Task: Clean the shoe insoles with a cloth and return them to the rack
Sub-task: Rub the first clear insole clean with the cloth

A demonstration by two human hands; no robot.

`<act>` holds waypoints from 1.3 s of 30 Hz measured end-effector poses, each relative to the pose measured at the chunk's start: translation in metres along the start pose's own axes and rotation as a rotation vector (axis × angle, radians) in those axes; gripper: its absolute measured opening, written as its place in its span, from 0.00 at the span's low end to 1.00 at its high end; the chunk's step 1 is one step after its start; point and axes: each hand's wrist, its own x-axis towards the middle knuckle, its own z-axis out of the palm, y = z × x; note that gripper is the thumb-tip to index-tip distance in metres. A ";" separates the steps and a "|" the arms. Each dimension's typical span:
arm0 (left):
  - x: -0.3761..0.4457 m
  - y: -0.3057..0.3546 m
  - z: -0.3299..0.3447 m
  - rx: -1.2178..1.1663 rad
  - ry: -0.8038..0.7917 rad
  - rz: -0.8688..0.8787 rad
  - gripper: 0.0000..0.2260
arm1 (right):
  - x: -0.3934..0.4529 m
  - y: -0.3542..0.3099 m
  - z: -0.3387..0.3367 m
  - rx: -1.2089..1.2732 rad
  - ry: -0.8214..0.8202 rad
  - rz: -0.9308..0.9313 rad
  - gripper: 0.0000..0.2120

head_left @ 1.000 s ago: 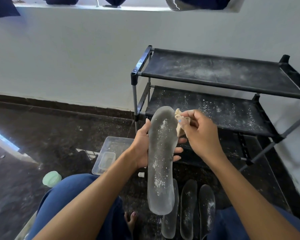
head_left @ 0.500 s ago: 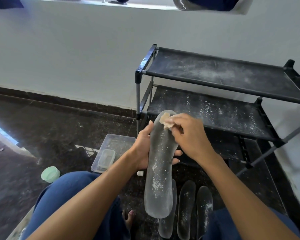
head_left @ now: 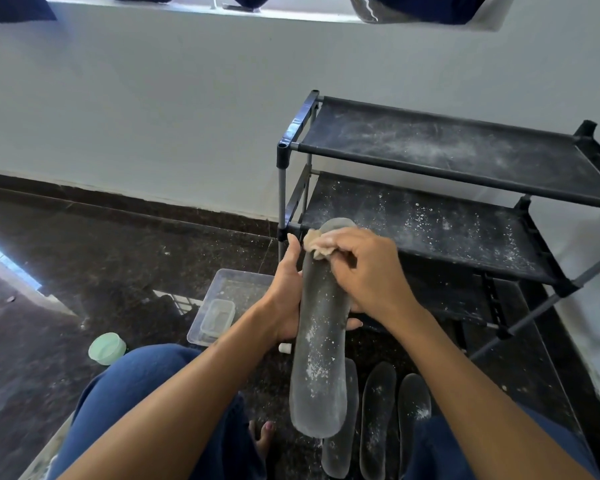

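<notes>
A long grey insole (head_left: 321,358), dusted with white powder, stands upright in front of me. My left hand (head_left: 286,292) grips it from behind at mid height. My right hand (head_left: 364,271) holds a crumpled beige cloth (head_left: 317,242) and presses it against the insole's upper part, near the top end. Three more dusty insoles (head_left: 378,417) lie side by side on the floor below. The black two-shelf rack (head_left: 447,188) stands behind, both shelves speckled with white powder.
A clear plastic tray (head_left: 222,299) with a small container in it sits on the dark floor to the left. A pale green lid (head_left: 106,348) lies beside my left knee. A small white cap (head_left: 284,347) rests on the floor. The white wall is behind the rack.
My right hand has carried the cloth from the insole's right edge across its upper part toward the left. The powder on that upper part is gone. My left hand keeps its hold.
</notes>
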 end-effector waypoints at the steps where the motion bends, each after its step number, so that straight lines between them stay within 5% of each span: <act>1: 0.000 0.000 -0.001 0.001 -0.004 -0.002 0.45 | 0.002 0.002 -0.001 -0.039 0.055 0.013 0.11; 3: 0.000 0.000 -0.003 0.007 -0.009 -0.007 0.48 | 0.005 0.007 -0.003 -0.122 0.138 0.055 0.11; 6: -0.002 0.000 -0.004 -0.003 -0.012 -0.004 0.49 | 0.007 0.004 0.003 -0.183 0.043 0.067 0.11; 13: -0.007 0.004 -0.009 0.008 0.018 0.026 0.49 | 0.009 -0.009 0.013 -0.115 -0.059 -0.170 0.11; 19: -0.010 0.002 -0.011 0.086 -0.017 0.017 0.51 | 0.019 0.003 0.007 -0.383 -0.021 0.047 0.12; 25: -0.010 0.003 -0.012 0.083 0.029 0.033 0.47 | 0.010 -0.016 0.019 -0.309 -0.129 -0.119 0.10; 31: -0.011 0.003 -0.012 0.141 -0.030 0.011 0.52 | 0.015 0.009 0.003 -0.414 0.021 0.115 0.15; 36: -0.011 0.004 -0.013 0.099 -0.002 0.039 0.50 | 0.006 -0.011 0.016 -0.300 -0.118 -0.061 0.12; 39: -0.012 0.005 -0.014 0.108 -0.010 0.037 0.51 | 0.011 -0.001 0.007 -0.297 -0.046 0.039 0.12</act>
